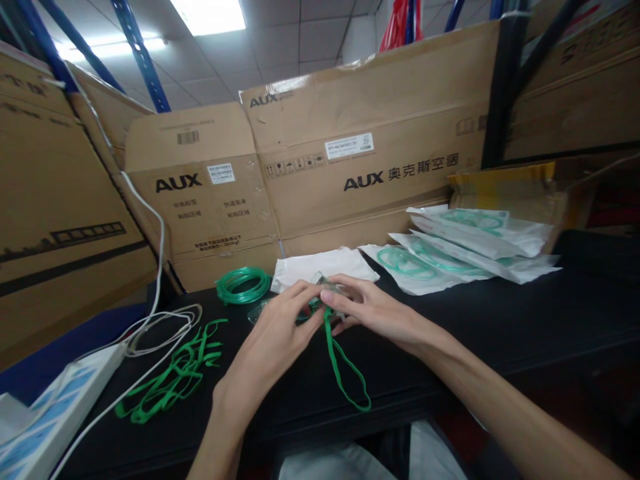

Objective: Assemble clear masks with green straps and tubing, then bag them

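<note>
Both hands meet over the middle of the black table. My left hand (283, 323) has its fingers closed on a clear plastic oxygen mask (319, 277), which is mostly hidden by the fingers. Pressed against the same mask from the other side is my right hand (375, 307), thumb on top and fingers bent. A green elastic strap (336, 357) hangs from the mask in a long loop onto the table. Just behind my left hand lie a coil of clear green tubing (243, 285) and another clear plastic piece (256, 311), partly covered.
Loose green elastic straps (183, 373) lie in a heap at left, beside a white cable (161, 247) and a power strip (75, 393). White pouches (320, 263) lie behind my hands. Packed tubing sets (465, 250) are piled at right. Cardboard panels (310, 200) wall off the back.
</note>
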Motion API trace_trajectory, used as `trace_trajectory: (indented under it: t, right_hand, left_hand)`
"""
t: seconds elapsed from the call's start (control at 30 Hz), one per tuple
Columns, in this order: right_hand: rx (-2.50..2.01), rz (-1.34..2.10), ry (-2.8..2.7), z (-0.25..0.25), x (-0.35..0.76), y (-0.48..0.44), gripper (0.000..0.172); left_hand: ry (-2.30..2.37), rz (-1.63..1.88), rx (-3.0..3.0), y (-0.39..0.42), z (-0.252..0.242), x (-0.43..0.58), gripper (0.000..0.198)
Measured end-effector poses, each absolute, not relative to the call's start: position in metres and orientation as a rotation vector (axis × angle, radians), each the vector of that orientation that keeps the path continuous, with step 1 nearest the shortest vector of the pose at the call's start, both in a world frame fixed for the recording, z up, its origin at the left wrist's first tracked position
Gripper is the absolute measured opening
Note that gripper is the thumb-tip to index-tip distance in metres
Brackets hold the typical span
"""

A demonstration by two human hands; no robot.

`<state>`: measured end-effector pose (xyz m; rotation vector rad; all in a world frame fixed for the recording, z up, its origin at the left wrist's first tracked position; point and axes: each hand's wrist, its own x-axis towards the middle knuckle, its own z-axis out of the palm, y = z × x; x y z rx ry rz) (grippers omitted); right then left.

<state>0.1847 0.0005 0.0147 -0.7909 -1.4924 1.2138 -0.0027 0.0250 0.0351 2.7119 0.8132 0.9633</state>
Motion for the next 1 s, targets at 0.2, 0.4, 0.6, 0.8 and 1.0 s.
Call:
trace_trajectory:
  t: [0.2, 0.4, 0.6, 0.8, 1.0]
  right_hand:
    - [-0.795, 1.138, -1.441, 0.016, 0.185, 0.001, 0.04]
    - [-0.792, 1.089, -1.407, 0.014, 0.188, 0.004, 0.037]
    - [-0.778, 1.08, -1.435, 0.016, 0.186, 0.003, 0.032]
    - [-0.866, 0.988, -1.542, 0.016, 0.184, 0.002, 0.026]
    - [-0.94, 0.839, -1.62, 0.013, 0.185, 0.002, 0.022]
  left_hand:
    - [0.811, 1.04, 2.67, 0.022, 0.036, 0.002, 0.023]
    - [0.844, 1.032, 2.561, 0.019, 0.04, 0.0, 0.023]
    - [0.777, 1.11, 2.616, 0.022, 0.041, -0.003, 0.01]
    - [0.862, 1.137, 2.626, 0.022, 0.047, -0.012, 0.009]
    - [0.958, 1.059, 2.65, 0.019, 0.051, -0.019, 0.014]
